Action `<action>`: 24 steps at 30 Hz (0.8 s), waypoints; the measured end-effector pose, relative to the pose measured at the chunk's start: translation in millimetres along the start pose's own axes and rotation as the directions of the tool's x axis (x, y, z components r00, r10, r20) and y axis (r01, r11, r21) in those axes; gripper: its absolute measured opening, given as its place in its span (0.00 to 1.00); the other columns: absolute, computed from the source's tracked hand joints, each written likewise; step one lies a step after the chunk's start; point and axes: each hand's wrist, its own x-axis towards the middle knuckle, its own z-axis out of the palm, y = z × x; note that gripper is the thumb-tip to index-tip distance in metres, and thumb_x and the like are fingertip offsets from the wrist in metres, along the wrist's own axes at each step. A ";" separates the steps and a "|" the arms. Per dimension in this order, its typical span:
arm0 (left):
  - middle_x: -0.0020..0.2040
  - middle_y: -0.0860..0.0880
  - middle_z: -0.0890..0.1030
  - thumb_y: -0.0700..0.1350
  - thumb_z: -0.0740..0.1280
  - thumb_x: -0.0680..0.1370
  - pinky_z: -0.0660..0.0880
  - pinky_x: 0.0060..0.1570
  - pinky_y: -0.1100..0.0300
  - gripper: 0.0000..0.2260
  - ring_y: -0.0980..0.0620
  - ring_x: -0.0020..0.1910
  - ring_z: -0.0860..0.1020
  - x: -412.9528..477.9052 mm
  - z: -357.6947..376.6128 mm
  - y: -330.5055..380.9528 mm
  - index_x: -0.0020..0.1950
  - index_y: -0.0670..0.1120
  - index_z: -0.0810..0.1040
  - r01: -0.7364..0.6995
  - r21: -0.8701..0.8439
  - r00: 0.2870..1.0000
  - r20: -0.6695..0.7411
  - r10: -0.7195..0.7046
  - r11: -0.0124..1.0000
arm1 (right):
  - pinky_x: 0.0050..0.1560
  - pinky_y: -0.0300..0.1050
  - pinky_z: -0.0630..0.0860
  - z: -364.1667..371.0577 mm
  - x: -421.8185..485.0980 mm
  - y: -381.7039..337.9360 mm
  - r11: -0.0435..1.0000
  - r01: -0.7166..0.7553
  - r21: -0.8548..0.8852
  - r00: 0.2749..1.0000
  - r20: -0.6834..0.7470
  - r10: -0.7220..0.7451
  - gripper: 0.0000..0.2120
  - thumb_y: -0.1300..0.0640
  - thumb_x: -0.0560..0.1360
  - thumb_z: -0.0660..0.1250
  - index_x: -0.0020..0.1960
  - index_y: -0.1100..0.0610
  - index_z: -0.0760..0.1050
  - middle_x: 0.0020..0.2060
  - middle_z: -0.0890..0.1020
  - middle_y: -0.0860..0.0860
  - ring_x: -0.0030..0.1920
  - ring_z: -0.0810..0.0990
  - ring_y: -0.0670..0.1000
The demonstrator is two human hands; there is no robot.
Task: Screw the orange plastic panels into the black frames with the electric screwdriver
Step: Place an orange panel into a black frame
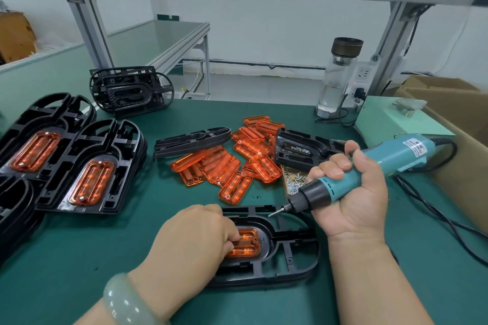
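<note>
Ribbed translucent orange panel (247, 243) sits seated in glossy black frame (287, 248).

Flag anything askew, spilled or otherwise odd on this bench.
Nothing looks damaged. The loose orange panels lie in an unsorted heap mid-table, some overlapping. One black frame rests tilted on that heap's edge. Small screws lie loose by the right hand, which holds the electric screwdriver.

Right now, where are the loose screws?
In the head view, the screws lie in a small pile right of centre on the green mat, between the orange panels and the right hand.
</note>
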 end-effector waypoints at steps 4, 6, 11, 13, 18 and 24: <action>0.47 0.59 0.74 0.55 0.64 0.75 0.73 0.50 0.60 0.08 0.57 0.49 0.74 3.4 -9.4 -0.2 0.53 0.61 0.79 0.010 -0.114 1.000 0.001 -0.010 0.993 | 0.31 0.35 0.71 -1.2 1.6 -5.8 0.999 0.028 -0.028 1.000 -0.013 -0.028 0.03 0.57 0.73 0.61 0.45 0.52 0.72 0.26 0.71 0.44 0.23 0.69 0.42; 0.45 0.61 0.76 0.54 0.65 0.75 0.72 0.49 0.64 0.07 0.60 0.47 0.75 13.0 -18.7 2.7 0.50 0.59 0.81 -0.015 -0.191 0.999 -0.052 0.006 0.982 | 0.31 0.35 0.70 -1.7 2.4 -7.2 0.999 0.028 -0.017 1.000 -0.014 -0.028 0.04 0.57 0.70 0.62 0.45 0.51 0.72 0.26 0.70 0.44 0.24 0.69 0.43; 0.49 0.59 0.81 0.49 0.64 0.77 0.66 0.48 0.70 0.08 0.64 0.45 0.73 64.3 -34.5 25.0 0.52 0.55 0.82 -0.152 -0.269 0.981 -0.157 0.112 0.951 | 0.31 0.36 0.70 -3.2 4.1 -9.6 0.999 0.027 -0.022 0.999 -0.024 -0.027 0.06 0.57 0.69 0.62 0.46 0.51 0.72 0.27 0.70 0.44 0.24 0.68 0.42; 0.51 0.57 0.82 0.47 0.64 0.78 0.65 0.47 0.72 0.09 0.63 0.44 0.72 87.2 -36.2 37.4 0.53 0.53 0.82 -0.197 -0.288 0.977 -0.138 0.163 0.937 | 0.31 0.36 0.71 -3.7 4.8 -10.7 1.000 0.029 0.000 0.999 -0.023 -0.029 0.06 0.57 0.69 0.62 0.46 0.51 0.72 0.27 0.70 0.44 0.24 0.68 0.42; 0.54 0.51 0.81 0.42 0.63 0.78 0.68 0.49 0.62 0.12 0.51 0.51 0.76 132.3 -35.3 67.0 0.58 0.50 0.80 -0.310 -0.119 0.943 0.084 0.321 0.943 | 0.30 0.36 0.71 -3.2 6.0 -9.2 0.998 0.022 0.060 1.000 -0.008 -0.021 0.05 0.57 0.70 0.62 0.46 0.52 0.73 0.27 0.69 0.44 0.24 0.68 0.42; 0.39 0.49 0.73 0.37 0.61 0.76 0.70 0.44 0.56 0.08 0.47 0.41 0.73 150.0 -25.0 80.5 0.52 0.44 0.77 -0.357 0.111 0.902 0.299 0.312 0.927 | 0.31 0.35 0.72 -4.2 6.7 -3.8 0.998 -0.004 0.064 1.000 0.000 0.004 0.06 0.58 0.70 0.62 0.46 0.53 0.73 0.27 0.70 0.45 0.24 0.69 0.42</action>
